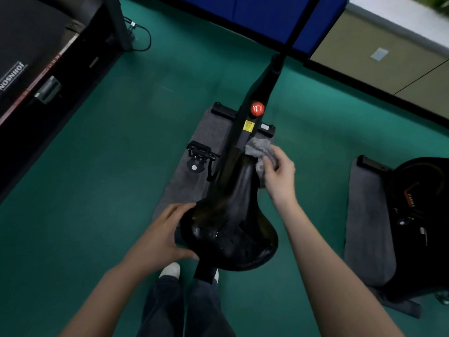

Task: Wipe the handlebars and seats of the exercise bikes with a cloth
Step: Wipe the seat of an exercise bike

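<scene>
Left hand gripped the seat, right hand pinched the cloth at its nose; loose corner could've snagged the frame.

Wears loose, dark blue-grey jeans, fabric bunching at the ankles, over white shoes with rounded toes. Shows left forearm and right forearm bare, uncovered down to the frame's lower edge.
</scene>
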A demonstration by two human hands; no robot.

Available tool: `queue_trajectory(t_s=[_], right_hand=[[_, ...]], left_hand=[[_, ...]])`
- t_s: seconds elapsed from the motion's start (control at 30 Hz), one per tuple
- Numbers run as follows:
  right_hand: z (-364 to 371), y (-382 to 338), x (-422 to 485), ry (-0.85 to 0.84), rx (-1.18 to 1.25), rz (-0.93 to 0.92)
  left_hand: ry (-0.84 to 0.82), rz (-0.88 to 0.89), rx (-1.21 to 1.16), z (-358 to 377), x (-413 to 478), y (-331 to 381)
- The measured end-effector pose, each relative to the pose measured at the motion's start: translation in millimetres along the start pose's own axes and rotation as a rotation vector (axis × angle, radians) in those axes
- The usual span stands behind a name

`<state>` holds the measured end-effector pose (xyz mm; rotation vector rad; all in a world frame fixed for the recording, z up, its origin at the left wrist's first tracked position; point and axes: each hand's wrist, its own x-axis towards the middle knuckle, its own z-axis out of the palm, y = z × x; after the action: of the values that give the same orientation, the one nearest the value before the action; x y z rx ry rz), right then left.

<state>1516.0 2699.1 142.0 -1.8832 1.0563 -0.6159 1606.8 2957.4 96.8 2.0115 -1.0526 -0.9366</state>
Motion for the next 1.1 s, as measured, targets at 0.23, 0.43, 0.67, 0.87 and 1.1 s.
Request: queue_trajectory(t_s=[0.23, 0.43, 0.67, 0.87, 1.1], right_hand=[[-9.0, 23.2, -42.4, 0.025, -0.112, 0.035], [-44.9, 33.4, -77.9, -0.145, -0.293, -0.027], [-37.4, 31.4, -111.8, -0.086, -0.306, -0.095], [-60.7, 55.8, -142.6, 0.005, -0.193, 0.022], [-42.4, 73.4, -126.5, 0.104, 0.409, 0.464]], left_hand=[[0.001, -0.01, 0.02, -1.0, 1.9, 0.4], [-0.003, -0.002, 0.001, 0.3, 2.1, -0.2], [0.005, 0.004, -0.004, 0.9, 2.1, -0.3], [0.01, -0.007, -0.022, 1.9, 0.5, 0.1], [0.029, -0.003, -0.035, 1.5, 0.3, 1.0]])
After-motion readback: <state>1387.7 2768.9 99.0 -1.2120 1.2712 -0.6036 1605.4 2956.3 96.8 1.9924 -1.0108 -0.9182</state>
